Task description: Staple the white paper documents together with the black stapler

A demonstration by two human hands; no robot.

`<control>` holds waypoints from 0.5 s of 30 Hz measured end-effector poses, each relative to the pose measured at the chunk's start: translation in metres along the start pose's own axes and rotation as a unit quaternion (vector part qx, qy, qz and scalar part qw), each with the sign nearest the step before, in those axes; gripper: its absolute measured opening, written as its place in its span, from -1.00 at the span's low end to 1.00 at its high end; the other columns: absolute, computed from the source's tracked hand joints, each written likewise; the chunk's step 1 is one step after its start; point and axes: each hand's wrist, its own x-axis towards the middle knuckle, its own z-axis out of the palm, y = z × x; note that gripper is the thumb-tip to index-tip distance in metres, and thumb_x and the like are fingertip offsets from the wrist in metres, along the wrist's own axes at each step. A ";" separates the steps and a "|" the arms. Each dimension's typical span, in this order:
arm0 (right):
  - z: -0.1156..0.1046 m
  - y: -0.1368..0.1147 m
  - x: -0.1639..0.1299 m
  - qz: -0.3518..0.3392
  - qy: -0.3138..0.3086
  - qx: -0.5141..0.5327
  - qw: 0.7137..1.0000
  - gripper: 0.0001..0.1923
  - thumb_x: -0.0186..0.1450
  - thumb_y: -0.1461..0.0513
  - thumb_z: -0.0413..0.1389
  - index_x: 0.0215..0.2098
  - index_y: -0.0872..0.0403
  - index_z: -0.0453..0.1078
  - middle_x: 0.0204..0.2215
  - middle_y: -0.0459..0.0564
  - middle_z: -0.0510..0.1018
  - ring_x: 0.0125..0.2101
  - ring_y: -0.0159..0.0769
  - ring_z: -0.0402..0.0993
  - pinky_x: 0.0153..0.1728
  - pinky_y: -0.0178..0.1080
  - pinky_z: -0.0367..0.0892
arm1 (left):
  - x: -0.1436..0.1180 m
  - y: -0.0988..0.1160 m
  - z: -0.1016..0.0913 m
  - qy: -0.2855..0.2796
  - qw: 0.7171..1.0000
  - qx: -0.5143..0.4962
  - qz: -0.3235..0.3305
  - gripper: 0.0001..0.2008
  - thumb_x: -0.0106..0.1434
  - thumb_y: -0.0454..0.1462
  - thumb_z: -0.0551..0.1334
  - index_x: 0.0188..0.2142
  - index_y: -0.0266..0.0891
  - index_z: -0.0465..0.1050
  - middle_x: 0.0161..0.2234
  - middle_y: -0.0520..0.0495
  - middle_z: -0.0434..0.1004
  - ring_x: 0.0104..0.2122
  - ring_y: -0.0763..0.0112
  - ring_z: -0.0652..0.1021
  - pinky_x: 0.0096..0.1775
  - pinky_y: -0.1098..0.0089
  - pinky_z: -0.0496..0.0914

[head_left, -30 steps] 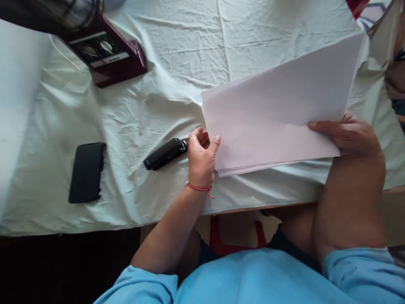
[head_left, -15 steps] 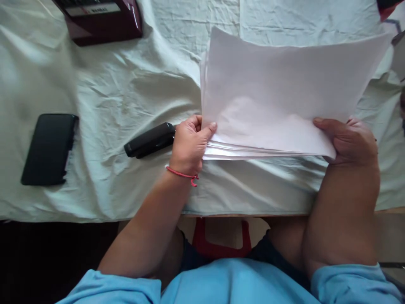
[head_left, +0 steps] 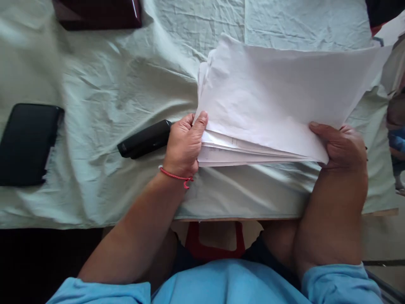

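Observation:
A stack of white paper sheets (head_left: 278, 88) is held between my two hands above the table. My left hand (head_left: 185, 141) grips its left edge, thumb on top and fingers underneath. At the lower right corner my right hand (head_left: 343, 145) clamps the stack, also with the thumb on top. The sheets are fanned slightly along the near edge, where faint print shows on a lower one. Just left of my left hand lies a black stapler-like object (head_left: 145, 139), its right end hidden behind the hand.
A pale green cloth (head_left: 104, 177) with wrinkles covers the table. On the far left rests a black flat case or phone (head_left: 30, 143). A dark maroon box (head_left: 99, 14) stands at the back left. Below the table edge a red stool (head_left: 211, 251) shows between my legs.
The near left part of the stack has spread, baring print on a lower sheet. Both hands keep their hold. The view has shifted a little, moving the box up and the black case left.

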 end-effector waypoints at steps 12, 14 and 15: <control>-0.018 -0.002 0.002 -0.010 0.008 -0.059 0.998 -0.46 -0.10 0.05 0.58 -0.18 0.09 0.70 -0.09 0.04 0.71 -0.23 -0.24 0.65 -0.20 -0.26 0.67 | -0.001 0.002 -0.012 -0.068 0.997 -0.002 -0.047 -0.83 0.29 -0.35 0.53 -0.35 -0.24 0.59 -0.40 -0.07 0.62 -0.26 0.22 0.70 -0.19 0.31 0.64; -0.021 0.001 0.004 -0.052 0.029 -0.045 0.997 -0.46 -0.09 0.02 0.59 -0.21 0.07 0.69 -0.10 0.01 0.71 -0.20 -0.26 0.65 -0.15 -0.27 0.66 | -0.002 0.004 -0.011 -0.082 0.996 0.000 -0.041 -0.87 0.29 -0.40 0.51 -0.32 -0.25 0.62 -0.37 -0.08 0.64 -0.24 0.23 0.70 -0.17 0.34 0.64; -0.023 0.002 0.003 -0.071 0.035 -0.040 0.996 -0.48 -0.09 0.02 0.59 -0.22 0.06 0.68 -0.10 0.00 0.71 -0.17 -0.26 0.65 -0.10 -0.27 0.66 | -0.002 0.006 -0.010 -0.086 0.995 -0.005 -0.041 -0.87 0.29 -0.40 0.52 -0.31 -0.25 0.63 -0.36 -0.08 0.65 -0.23 0.22 0.71 -0.16 0.34 0.64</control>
